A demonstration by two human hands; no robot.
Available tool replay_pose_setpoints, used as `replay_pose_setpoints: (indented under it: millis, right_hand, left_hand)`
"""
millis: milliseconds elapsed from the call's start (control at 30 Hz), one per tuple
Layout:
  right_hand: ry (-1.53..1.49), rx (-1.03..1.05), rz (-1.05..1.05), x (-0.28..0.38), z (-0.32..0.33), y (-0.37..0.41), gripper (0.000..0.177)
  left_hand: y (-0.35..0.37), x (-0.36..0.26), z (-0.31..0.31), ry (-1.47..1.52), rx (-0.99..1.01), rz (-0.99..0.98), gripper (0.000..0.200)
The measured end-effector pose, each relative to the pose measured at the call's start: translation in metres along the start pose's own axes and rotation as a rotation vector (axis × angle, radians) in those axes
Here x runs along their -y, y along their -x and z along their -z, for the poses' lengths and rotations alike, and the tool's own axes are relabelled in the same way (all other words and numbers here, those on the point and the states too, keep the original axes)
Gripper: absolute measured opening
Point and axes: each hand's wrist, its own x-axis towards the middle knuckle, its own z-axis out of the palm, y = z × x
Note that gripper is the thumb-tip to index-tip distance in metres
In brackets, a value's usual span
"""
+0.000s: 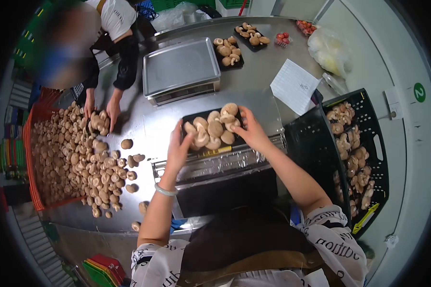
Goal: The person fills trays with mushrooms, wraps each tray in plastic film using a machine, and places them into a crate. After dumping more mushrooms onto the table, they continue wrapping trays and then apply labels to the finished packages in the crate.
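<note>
Between my two hands is a black tray heaped with brown shiitake mushrooms. My left hand grips its left end, the thumb up against the mushrooms. At the right end my right hand is closed round the tray, its thumb also over the mushrooms. Right below the tray lies a wrapping machine with shiny clear film and a yellow label strip along its front. The underside of the tray is hidden from above.
A scale stands behind the tray, with two filled mushroom trays beyond. Loose mushrooms spill from an orange crate at left, where a co-worker's hands hold some. A black crate of wrapped packs stands at right, near a paper sheet.
</note>
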Motion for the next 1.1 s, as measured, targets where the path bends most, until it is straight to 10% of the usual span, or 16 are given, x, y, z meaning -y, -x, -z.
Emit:
replay_pose_setpoints:
  millis: [167, 367, 500, 600, 833, 933, 1100]
  right_hand:
    - [0.419, -0.225, 0.278, 0.005, 0.057, 0.053, 0.041]
    - [0.873, -0.297, -0.059, -0.018, 0.048, 0.105, 0.031]
    - [0.645, -0.222, 0.116, -0.040, 0.023, 0.088, 0.026]
    - [-0.008, 0.154, -0.196, -0.020, 0.065, 0.093, 0.023]
    - [-1.188, 0.154, 0.272, 0.057, 0.094, 0.067, 0.020]
    - [-0.854, -0.207, 0.322, 0.075, 0.072, 0.001, 0.016]
    - [0.257, -0.178, 0.258, -0.004, 0.022, -0.087, 0.018]
  left_hand:
    - [0.065, -0.014, 0.059, -0.425, -0.305, 0.021, 0.029]
    - [0.108, 0.018, 0.030, -0.843, -0.394, -0.121, 0.022]
    - [0.087, 0.017, 0.013, -0.639, -0.290, -0.034, 0.023]
    - [0.085, 0.008, 0.057, 0.016, 0.137, 0.318, 0.026]
    - [0.040, -0.111, 0.098, 0.787, 0.290, 0.027, 0.017]
    - [-0.019, -0.109, 0.055, 0.839, -0.014, -0.192, 0.018]
    - [-0.091, 0.007, 0.011, -0.209, -0.048, -0.220, 0.019]
